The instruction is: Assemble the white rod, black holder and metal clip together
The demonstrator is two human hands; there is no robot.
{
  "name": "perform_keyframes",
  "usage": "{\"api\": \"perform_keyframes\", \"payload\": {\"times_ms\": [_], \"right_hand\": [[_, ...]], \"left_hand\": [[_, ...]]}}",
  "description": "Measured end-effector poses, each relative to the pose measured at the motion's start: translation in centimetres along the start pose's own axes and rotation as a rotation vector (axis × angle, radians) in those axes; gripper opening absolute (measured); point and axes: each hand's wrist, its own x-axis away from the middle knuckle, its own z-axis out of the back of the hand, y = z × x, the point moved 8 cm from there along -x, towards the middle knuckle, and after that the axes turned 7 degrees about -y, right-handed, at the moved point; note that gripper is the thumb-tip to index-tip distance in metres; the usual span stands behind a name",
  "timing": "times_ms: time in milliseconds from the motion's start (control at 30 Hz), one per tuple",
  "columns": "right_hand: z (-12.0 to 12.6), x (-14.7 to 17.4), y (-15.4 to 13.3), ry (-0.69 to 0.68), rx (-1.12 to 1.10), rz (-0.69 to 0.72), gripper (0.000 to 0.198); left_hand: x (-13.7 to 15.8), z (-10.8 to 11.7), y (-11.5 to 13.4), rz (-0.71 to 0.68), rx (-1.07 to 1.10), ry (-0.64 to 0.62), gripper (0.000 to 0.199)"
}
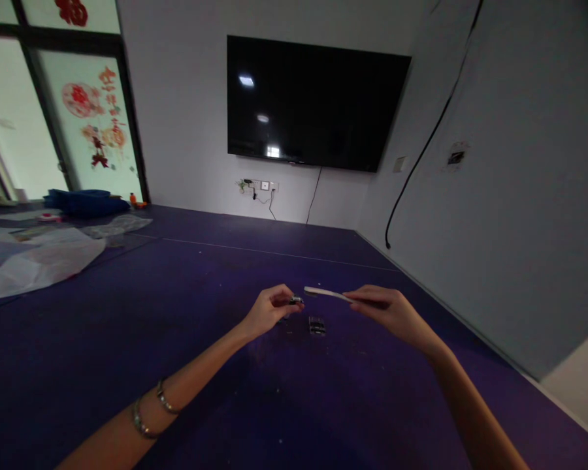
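Observation:
My left hand point(269, 309) pinches a small dark and silvery part point(296, 300) between thumb and fingers; its exact kind is too small to make out. In my right hand point(389, 313) is a white toothbrush point(329, 293), gripped by the handle. Its head points left, bristles downward, close to the small part but apart from it. Just below, on the purple surface, lies a small dark rectangular piece point(317, 326) with a clear edge. A few tiny specks are scattered around it.
White plastic sheets point(53, 258) and a dark blue cloth bundle point(85, 202) lie at the left on the purple surface point(200, 391). A black cable point(421, 147) hangs along the right wall. A television point(313, 101) is mounted on the wall ahead.

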Motion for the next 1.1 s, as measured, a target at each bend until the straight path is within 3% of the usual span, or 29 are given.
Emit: {"api": "perform_keyframes", "payload": {"times_ms": [367, 500, 667, 833, 1000, 1100], "right_hand": [[-1.5, -0.1, -2.2, -0.047, 0.047, 0.074, 0.023], [-1.0, 0.0, -2.3, 0.01, 0.107, 0.081, 0.023], [-1.6, 0.0, -2.2, -0.062, 0.107, 0.091, 0.024], [-0.9, 0.1, -1.7, -0.003, 0.157, 0.056, 0.024], [-1.5, 0.2, -2.1, -0.12, 0.056, 0.083, 0.025], [-1.3, 0.1, -1.8, -0.108, 0.057, 0.056, 0.025]], "left_hand": [[0.1, -0.4, -0.2, -0.01, -0.007, -0.054, 0.015], [0.1, -0.4, -0.6, 0.013, 0.0, -0.049, 0.018], [0.2, -0.6, -0.7, 0.01, 0.003, -0.06, 0.015], [0.2, -0.6, -0.7, 0.023, 0.021, -0.059, 0.019], [0.3, -0.8, -0.6, 0.027, 0.017, -0.067, 0.019], [0.4, -0.9, -0.5, 0.022, -0.005, -0.077, 0.019]]}}
